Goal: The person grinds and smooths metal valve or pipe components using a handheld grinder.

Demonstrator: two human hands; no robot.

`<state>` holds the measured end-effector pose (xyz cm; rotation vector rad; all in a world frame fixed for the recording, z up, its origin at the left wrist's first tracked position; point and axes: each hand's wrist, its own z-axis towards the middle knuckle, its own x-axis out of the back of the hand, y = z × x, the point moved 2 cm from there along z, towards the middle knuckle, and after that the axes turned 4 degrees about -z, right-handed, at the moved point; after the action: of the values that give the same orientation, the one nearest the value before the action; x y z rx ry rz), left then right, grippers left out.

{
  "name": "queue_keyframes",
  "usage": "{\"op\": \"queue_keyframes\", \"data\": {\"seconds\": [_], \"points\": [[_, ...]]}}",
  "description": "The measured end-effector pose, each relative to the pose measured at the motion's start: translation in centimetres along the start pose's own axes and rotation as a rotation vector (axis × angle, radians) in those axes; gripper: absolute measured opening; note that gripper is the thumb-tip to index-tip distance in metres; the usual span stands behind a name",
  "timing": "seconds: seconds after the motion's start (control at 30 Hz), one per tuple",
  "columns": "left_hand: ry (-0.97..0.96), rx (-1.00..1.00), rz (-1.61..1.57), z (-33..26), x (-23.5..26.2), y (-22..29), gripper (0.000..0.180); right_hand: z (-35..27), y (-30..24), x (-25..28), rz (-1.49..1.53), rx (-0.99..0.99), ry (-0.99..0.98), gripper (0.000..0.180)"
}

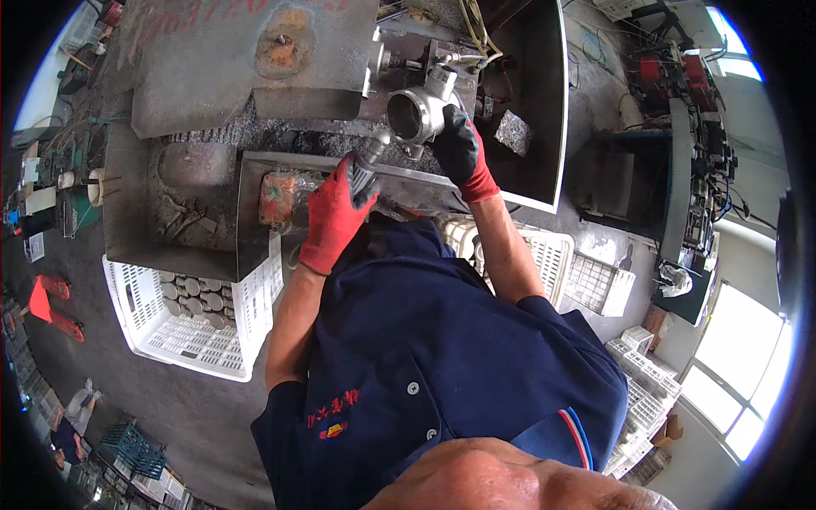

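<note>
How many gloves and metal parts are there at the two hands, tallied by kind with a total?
Gloves: 2, on the left hand and right hand
Round metal housing: 1
Ribbed metal piece: 1
Total: 4

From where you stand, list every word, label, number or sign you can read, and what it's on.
Metal cover: red painted characters across its upper part, not quoted here.
Dark blue shirt: red characters by a small emblem, not quoted here.
Metal housing: no readable text.
Elsewhere: too small.
</note>
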<state>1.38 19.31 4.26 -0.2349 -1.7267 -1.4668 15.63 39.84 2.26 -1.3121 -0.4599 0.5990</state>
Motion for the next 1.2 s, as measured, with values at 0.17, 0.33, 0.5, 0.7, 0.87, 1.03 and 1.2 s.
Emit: {"op": "queue_keyframes", "data": {"seconds": [0.17,0.33,0.5,0.7,0.87,1.03,1.2], "points": [[0.015,0.01,-0.061,0.5,0.1,0.9,0.066,-1.0,4.8,2.5,-0.132,-0.087,0.028,0.049],[0.011,-0.019,-0.048,0.1,-0.8,0.3,0.068,-0.4,0.6,0.7,-0.722,0.245,-0.11,0.051],[0.025,-0.098,-0.197,0.1,0.6,0.9,0.069,-0.1,1.8,1.2,0.975,-0.466,0.005,0.052],[-0.084,-0.058,-0.108,0.4,4.6,1.5,0.07,2.2,-1.2,0.2,-0.2,-0.056,-0.093,0.044],[-0.274,-0.074,0.09,0.9,6.4,2.7,0.066,3.7,-5.8,-1.7,0.054,-0.241,-0.27,0.056],[-0.389,-0.032,0.207,1.4,6.4,2.4,0.065,3.7,-5.8,-3.1,0.063,-0.028,-0.473,0.063],[-0.238,-0.163,0.257,0.4,5.0,0.5,0.065,2.0,-2.9,-5.0,0.068,-0.241,-0.361,0.065]]}}
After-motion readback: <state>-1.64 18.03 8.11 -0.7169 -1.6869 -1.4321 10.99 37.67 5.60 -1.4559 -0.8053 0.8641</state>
